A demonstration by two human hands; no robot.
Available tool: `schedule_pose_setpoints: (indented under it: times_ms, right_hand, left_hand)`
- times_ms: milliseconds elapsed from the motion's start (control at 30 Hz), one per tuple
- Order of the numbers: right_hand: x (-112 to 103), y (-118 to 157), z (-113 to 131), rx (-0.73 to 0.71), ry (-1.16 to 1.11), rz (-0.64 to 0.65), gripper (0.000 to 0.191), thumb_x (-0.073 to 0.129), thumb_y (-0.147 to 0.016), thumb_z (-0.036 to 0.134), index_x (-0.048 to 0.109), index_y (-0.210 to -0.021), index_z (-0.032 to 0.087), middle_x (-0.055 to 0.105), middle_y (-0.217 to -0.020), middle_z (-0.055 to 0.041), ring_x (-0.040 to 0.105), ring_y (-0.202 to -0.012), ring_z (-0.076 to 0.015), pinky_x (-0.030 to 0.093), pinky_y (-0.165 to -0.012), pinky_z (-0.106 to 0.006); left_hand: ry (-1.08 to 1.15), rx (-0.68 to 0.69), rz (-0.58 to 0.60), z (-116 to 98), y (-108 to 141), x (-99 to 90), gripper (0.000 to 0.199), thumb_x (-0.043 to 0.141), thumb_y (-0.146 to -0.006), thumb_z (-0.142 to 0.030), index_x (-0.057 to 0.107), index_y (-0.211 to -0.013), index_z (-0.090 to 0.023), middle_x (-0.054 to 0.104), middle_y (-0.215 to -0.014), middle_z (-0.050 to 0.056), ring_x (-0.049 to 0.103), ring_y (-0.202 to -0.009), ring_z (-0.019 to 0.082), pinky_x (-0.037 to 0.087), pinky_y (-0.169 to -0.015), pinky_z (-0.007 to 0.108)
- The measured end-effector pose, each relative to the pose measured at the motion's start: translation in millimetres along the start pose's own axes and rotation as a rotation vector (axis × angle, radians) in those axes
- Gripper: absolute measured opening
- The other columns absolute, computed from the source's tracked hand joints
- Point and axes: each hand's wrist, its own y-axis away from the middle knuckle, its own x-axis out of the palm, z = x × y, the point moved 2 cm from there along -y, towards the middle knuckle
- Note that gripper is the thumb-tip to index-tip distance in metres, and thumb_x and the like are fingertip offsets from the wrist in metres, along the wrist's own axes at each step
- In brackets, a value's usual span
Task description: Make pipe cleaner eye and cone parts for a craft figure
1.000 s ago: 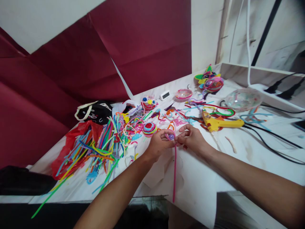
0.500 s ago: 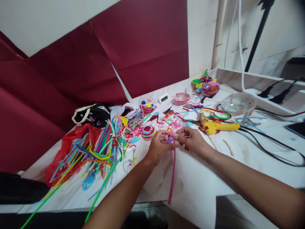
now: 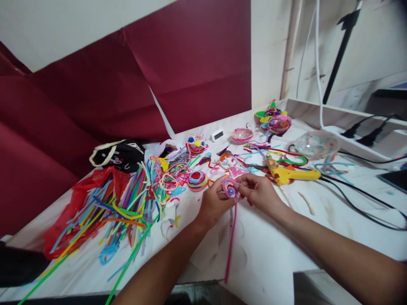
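Note:
Near the middle of the view, my left hand (image 3: 213, 202) grips the left side of a small round pink coil (image 3: 229, 187) with a purple bead in it. My right hand (image 3: 258, 190) pinches the coil's right edge, its fingers closed close to the left ones. A long pink pipe cleaner (image 3: 231, 245) hangs down from the coil over the white paper (image 3: 254, 262). Just left of my left hand lies a round disc of coloured rings with a red centre (image 3: 197, 180). Parts of the coil are hidden by the fingers.
Many coloured pipe cleaners (image 3: 135, 203) lie at left beside a red bag (image 3: 60, 228). Behind stand a bead-eyed piece (image 3: 196, 145), white timer (image 3: 217, 135) and clear bowl (image 3: 242, 135). A yellow glue gun (image 3: 294, 174), its cable and a power strip (image 3: 343, 137) are at right.
The pink coil has turned, so its face and bead show more fully. Both hands remain closed on it. The camera view has shifted slightly.

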Motion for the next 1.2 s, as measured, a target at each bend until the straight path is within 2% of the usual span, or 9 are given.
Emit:
schedule_pose_setpoints:
  times_ms: [133,233,367,567,733,833,933,1067,1200]
  right_hand:
    - [0.7,0.3,-0.4,-0.009,0.041,-0.032,0.012,0.056,-0.074,0.026,0.061,-0.082,0.019,0.058,-0.058,0.0018,0.051,-0.045,-0.0109,0.037,-0.038,-0.020]
    - [0.7,-0.9,-1.5,0.002,0.050,-0.036,0.011,0.055,-0.073,0.024,0.061,-0.080,0.019,0.058,-0.057,0.0022,0.050,-0.044,-0.0108,0.037,-0.038,-0.021]
    - [0.2,-2.9,-2.9,0.037,0.036,-0.025,0.012,0.055,-0.072,0.024,0.061,-0.081,0.018,0.057,-0.055,0.0027,0.049,-0.042,-0.0104,0.037,-0.038,-0.021]
    - [2.5,-3.8,-6.1,0.059,-0.019,0.021,0.015,0.059,-0.071,0.029,0.060,-0.078,0.016,0.059,-0.058,0.0007,0.049,-0.047,-0.0098,0.036,-0.042,-0.021]
    - [7.7,-1.6,-11.3,0.059,-0.027,0.071,0.018,0.060,-0.072,0.030,0.061,-0.084,0.016,0.059,-0.059,0.0016,0.044,-0.045,-0.0085,0.034,-0.042,-0.021]
    - [8.2,0.0,-12.8,0.045,-0.005,0.093,0.018,0.063,-0.070,0.026,0.064,-0.086,0.016,0.061,-0.064,0.0006,0.049,-0.050,-0.0097,0.037,-0.046,-0.022]
    - [6.6,0.4,-14.3,0.028,0.014,0.093,0.022,0.064,-0.071,0.026,0.066,-0.090,0.017,0.062,-0.068,-0.0001,0.053,-0.057,-0.0118,0.042,-0.052,-0.023]
    - [4.6,0.1,-15.4,0.037,-0.012,0.099,0.025,0.061,-0.076,0.032,0.066,-0.095,0.016,0.061,-0.065,-0.0002,0.055,-0.052,-0.0125,0.046,-0.051,-0.025]
    - [3.5,0.4,-13.2,0.058,-0.050,0.104,0.023,0.060,-0.077,0.033,0.065,-0.093,0.016,0.060,-0.061,0.0004,0.057,-0.049,-0.0134,0.048,-0.049,-0.026]
  left_hand:
    - [-0.008,-0.024,0.010,1.0,-2.1,1.7,0.070,0.073,-0.064,-0.013,0.047,-0.128,-0.018,0.066,-0.112,0.008,0.066,-0.094,0.020,0.053,-0.082,0.029]
    - [0.008,-0.075,0.038,2.0,-4.0,1.6,0.074,0.074,-0.062,-0.012,0.044,-0.129,-0.019,0.067,-0.110,0.007,0.066,-0.092,0.020,0.054,-0.077,0.028]
    - [0.042,-0.076,0.054,3.5,-5.7,1.1,0.065,0.076,-0.060,-0.012,0.050,-0.119,-0.020,0.068,-0.103,0.004,0.067,-0.086,0.018,0.054,-0.072,0.025]
    - [0.150,-0.114,-0.062,6.7,-6.5,0.9,0.062,0.080,-0.053,-0.014,0.052,-0.107,-0.018,0.065,-0.090,0.002,0.064,-0.075,0.017,0.056,-0.062,0.027]
    - [0.194,-0.131,-0.099,10.8,-6.3,-3.4,0.060,0.080,-0.054,-0.015,0.052,-0.107,-0.018,0.064,-0.092,0.003,0.063,-0.076,0.017,0.057,-0.060,0.030]
    - [0.211,-0.109,-0.094,11.9,-4.5,-6.6,0.057,0.078,-0.059,-0.018,0.051,-0.109,-0.018,0.064,-0.096,0.005,0.064,-0.080,0.019,0.058,-0.063,0.031]
    - [0.263,-0.099,-0.038,10.3,-1.6,-7.3,0.048,0.072,-0.069,-0.021,0.052,-0.112,-0.019,0.064,-0.099,0.005,0.064,-0.084,0.019,0.058,-0.069,0.033]
    - [0.339,-0.118,0.042,7.0,1.3,-5.6,0.037,0.062,-0.080,-0.028,0.053,-0.115,-0.017,0.061,-0.099,0.006,0.063,-0.085,0.018,0.057,-0.076,0.037]
    - [0.381,-0.132,0.055,8.4,1.8,-6.1,0.043,0.057,-0.084,-0.031,0.050,-0.124,-0.018,0.060,-0.093,0.004,0.063,-0.085,0.018,0.056,-0.078,0.039]
